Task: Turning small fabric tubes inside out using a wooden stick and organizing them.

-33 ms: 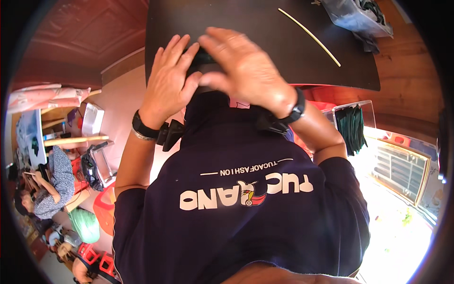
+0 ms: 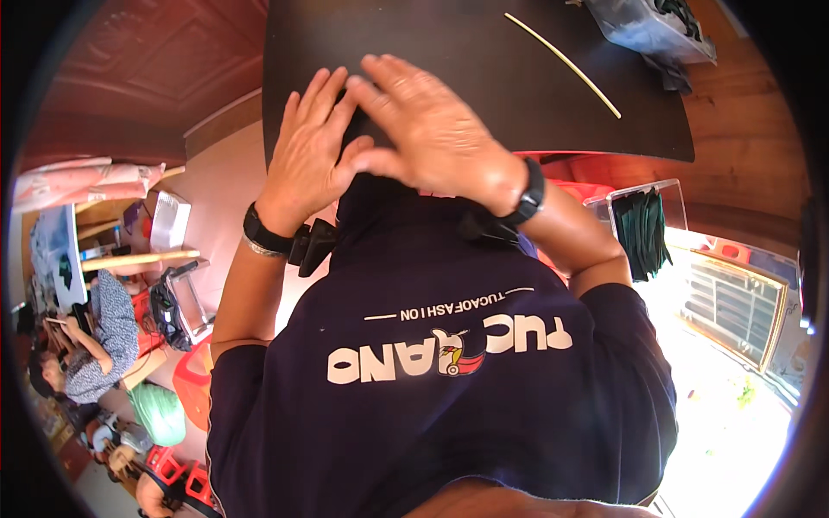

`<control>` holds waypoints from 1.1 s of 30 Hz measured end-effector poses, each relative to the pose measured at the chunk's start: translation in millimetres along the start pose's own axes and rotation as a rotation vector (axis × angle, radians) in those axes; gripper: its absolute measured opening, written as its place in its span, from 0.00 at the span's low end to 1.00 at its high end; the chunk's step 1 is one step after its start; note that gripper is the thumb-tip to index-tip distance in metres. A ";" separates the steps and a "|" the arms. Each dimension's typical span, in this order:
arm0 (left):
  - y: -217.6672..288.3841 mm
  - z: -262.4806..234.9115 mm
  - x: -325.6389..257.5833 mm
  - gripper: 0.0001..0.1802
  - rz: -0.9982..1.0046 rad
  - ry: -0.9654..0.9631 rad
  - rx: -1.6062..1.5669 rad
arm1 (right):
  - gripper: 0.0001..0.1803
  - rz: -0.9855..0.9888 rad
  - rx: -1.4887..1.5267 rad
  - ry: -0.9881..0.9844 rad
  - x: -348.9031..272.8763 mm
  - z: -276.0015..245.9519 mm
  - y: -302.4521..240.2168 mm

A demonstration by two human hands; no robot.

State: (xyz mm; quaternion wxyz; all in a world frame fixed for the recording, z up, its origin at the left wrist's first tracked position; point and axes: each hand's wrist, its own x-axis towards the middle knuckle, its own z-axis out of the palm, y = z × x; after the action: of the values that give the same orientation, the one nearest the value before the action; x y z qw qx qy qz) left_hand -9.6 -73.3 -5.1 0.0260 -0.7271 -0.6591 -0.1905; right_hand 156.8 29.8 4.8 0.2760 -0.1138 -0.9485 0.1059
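Note:
Both hands are raised over the near edge of the dark table [image 2: 414, 30]. My left hand [image 2: 311, 147] has its fingers stretched and slightly apart, back of the hand up. My right hand [image 2: 436, 129] is angled toward it with fingers extended. The thumbs meet or nearly meet, and the index fingertips come close together. No held thing shows in either hand; the palms and what may lie beneath them are hidden. On the tabletop to the right of my hands lies a thin, pale yellow strip [image 2: 566, 65], slightly curved.
A clear plastic bin [image 2: 643, 34] with dark pieces stands at the table's far right. Right of me, a clear container [image 2: 678, 207] holds dark green fabric pieces [image 2: 639, 237]. Another person [image 2: 104, 337] sits at far left, near red stools [image 2: 164, 466] and a green bag [image 2: 157, 413].
My right hand has shifted slightly left, bringing its fingertips closer to my left hand. A dark patch seen between the hands is now less distinct. The strip lies as before.

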 end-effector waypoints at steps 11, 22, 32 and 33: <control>-18.3 -2.0 -36.6 0.41 -0.040 -0.122 0.093 | 0.44 0.063 -0.103 -0.250 -34.3 5.5 7.2; -58.7 -20.5 -71.1 0.32 -0.052 0.032 -0.168 | 0.44 0.043 -0.128 -0.282 -40.8 -1.3 15.2; -40.2 -36.4 -43.7 0.26 -0.096 0.251 -0.411 | 0.47 -0.024 -0.043 -0.222 -8.6 -7.9 -2.1; -27.9 -33.7 -33.7 0.28 -0.022 0.158 -0.269 | 0.47 -0.070 -0.012 -0.226 -2.0 -2.3 -5.6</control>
State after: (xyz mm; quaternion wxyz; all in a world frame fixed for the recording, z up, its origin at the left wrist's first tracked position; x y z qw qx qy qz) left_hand -46.8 -111.4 9.6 -0.0223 -0.6993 -0.6315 -0.3340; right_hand 158.8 24.2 7.2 0.1699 -0.0698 -0.9776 0.1027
